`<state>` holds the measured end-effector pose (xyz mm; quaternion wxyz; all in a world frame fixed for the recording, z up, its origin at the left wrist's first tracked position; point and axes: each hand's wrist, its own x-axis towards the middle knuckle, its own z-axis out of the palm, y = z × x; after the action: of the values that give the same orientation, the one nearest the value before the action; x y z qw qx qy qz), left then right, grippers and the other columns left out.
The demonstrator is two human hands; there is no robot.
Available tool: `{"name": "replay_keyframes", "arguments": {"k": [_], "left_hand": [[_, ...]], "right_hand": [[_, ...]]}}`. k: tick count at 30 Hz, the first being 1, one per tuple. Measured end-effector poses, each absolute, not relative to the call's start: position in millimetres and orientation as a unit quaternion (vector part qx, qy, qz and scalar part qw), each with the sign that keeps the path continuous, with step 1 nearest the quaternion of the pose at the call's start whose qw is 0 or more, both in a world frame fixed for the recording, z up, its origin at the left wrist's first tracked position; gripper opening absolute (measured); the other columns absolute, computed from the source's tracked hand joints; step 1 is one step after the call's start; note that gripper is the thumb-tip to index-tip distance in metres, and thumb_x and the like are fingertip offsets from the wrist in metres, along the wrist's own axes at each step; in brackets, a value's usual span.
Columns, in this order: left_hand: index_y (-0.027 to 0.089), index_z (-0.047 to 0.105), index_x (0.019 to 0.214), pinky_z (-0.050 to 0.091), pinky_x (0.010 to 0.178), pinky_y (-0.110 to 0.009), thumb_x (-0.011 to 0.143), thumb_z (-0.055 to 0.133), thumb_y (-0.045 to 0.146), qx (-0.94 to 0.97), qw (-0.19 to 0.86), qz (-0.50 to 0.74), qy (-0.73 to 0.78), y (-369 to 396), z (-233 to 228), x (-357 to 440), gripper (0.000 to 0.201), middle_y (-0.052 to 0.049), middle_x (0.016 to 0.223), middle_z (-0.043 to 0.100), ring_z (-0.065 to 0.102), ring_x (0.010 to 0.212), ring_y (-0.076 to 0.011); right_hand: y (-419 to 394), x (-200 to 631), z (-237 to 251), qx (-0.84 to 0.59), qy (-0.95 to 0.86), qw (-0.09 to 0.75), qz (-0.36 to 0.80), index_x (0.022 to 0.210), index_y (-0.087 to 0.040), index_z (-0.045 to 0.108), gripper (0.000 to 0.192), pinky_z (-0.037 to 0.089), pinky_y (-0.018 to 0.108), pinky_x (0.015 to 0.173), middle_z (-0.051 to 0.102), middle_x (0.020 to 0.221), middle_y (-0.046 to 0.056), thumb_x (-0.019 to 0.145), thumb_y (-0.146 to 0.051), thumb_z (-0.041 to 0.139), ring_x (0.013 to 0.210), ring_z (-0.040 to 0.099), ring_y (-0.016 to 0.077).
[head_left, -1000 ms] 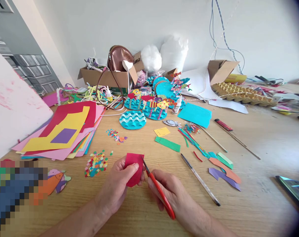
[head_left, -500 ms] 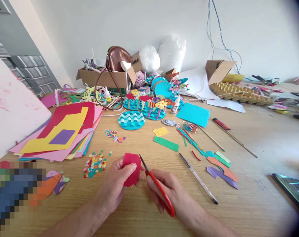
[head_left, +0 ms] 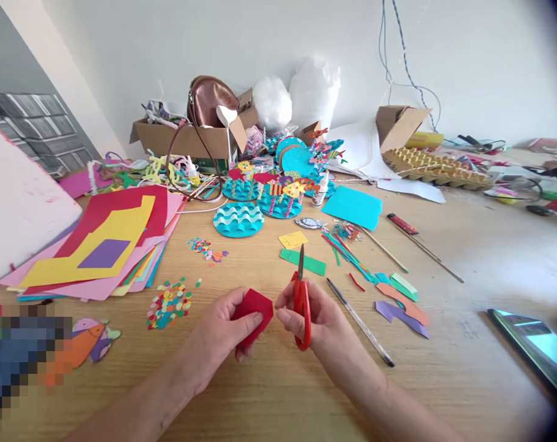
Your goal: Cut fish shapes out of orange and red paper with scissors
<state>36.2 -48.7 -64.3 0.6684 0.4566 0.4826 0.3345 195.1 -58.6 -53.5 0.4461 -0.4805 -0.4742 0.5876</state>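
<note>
The left hand [head_left: 223,325] pinches a small red paper piece [head_left: 254,312] between thumb and fingers, holding it just above the wooden table [head_left: 467,368], its upper corner turned toward the right hand [head_left: 322,319]. That hand is clenched around the red handles of the scissors [head_left: 302,301], thumb and fingers wrapped over the loops; the blades look closed together and stand clear of the paper, just to the right of the left hand's pinch. The scissors' long axis runs almost straight away from the person, handles near the body, tip pointing out toward the far clutter and slightly up. The red piece is roughly a diamond, its long diagonal slanting from lower left to upper right, with a corner aimed at the scissor handles. Judging from this, the pinch is the weak spot: the paper is small and the left fingertips lie close to where blades would bite, so a nick to a finger or a crooked cut seems possible if the blades come in at this steep angle. The piece could also slip from so light a hold. Just beyond the scissor tip lie a green paper strip [head_left: 303,262] and a yellow scrap [head_left: 292,239]; left of the pinch sits a heap of confetti dots [head_left: 169,303], and farther out a blue wave disc [head_left: 238,219].
</note>
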Motion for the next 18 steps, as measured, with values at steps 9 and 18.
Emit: {"name": "replay_keyframes", "arguments": {"k": [9, 18], "left_hand": [[0.017, 0.058, 0.071, 0.030, 0.036, -0.016, 0.064, 0.066, 0.032, 0.518, 0.627, 0.294, 0.502, -47, -66, 38, 0.019, 0.006, 0.053, 0.048, 0.039, 0.041, -0.0061], [0.019, 0.056, 0.077, 0.039, 0.049, -0.018, 0.071, 0.063, 0.036, 0.476, 0.646, 0.408, 0.435, -53, -69, 39, 0.019, 0.004, 0.061, 0.054, 0.045, 0.056, -0.0096]], "right_hand": [[-54, 194, -65, -0.483, -0.493, 0.425, 0.586, 0.072, -0.019, 0.046, 0.021, 0.032, 0.022, 0.051, 0.047, 0.063, -0.005, 0.061, -0.020, 0.064, 0.057, 0.041, 0.0095], [-60, 190, -60, -0.443, -0.341, 0.513, 0.651, 0.078, -0.018, 0.048, 0.026, 0.028, 0.020, 0.048, 0.048, 0.060, -0.007, 0.064, -0.025, 0.069, 0.051, 0.039, 0.0071]]}}
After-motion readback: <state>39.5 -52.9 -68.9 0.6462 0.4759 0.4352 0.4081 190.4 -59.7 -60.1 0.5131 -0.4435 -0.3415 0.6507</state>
